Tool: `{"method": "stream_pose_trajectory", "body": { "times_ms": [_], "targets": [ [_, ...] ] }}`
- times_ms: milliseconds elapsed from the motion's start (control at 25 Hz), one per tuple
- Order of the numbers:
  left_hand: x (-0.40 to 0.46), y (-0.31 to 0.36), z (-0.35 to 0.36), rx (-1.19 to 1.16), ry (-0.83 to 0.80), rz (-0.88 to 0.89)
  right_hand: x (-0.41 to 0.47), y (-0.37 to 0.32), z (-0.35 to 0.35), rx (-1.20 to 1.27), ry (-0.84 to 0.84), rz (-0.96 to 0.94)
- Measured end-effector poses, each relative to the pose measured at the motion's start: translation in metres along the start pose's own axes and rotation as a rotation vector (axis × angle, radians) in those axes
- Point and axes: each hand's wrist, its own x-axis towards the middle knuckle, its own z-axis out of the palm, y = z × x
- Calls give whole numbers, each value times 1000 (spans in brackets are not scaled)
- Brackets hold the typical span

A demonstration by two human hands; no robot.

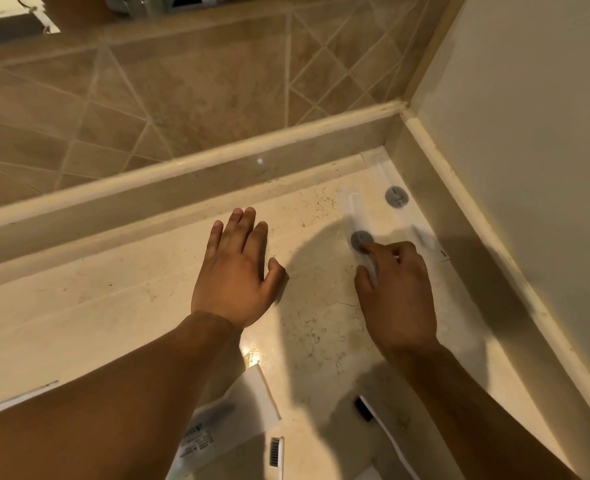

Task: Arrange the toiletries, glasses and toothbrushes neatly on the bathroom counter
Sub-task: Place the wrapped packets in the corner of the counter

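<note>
Head view, steeply down, close overhead

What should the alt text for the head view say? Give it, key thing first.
The right hand pinches a clear wrapped toothbrush packet near the corner of a marble counter, while the left hand rests flat beside it. Two more toothbrushes lie at the bottom edge.

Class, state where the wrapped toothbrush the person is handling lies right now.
The wrapped toothbrush lies on the counter at right of the head view, near the back corner, pinched under the right hand, beside another packet.
</note>
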Motion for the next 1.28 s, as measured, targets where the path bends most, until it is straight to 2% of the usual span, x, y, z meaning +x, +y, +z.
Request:
{"method": "stream_pose_trajectory", "body": {
  "times_ms": [360, 760, 1160, 1280],
  "targets": [
    [0, -1, 1, -2, 8, 1, 45, -3, 7, -88, 73, -40],
    [0, -3, 2, 14, 11, 11, 64, -7, 10, -94, 107, 2],
    [0, -3, 1, 17, 15, 16, 70, -12, 11, 58, 187, 49],
    [0, -3, 2, 15, 14, 13, 70, -13, 10, -22, 179, 26]
  ]
}}
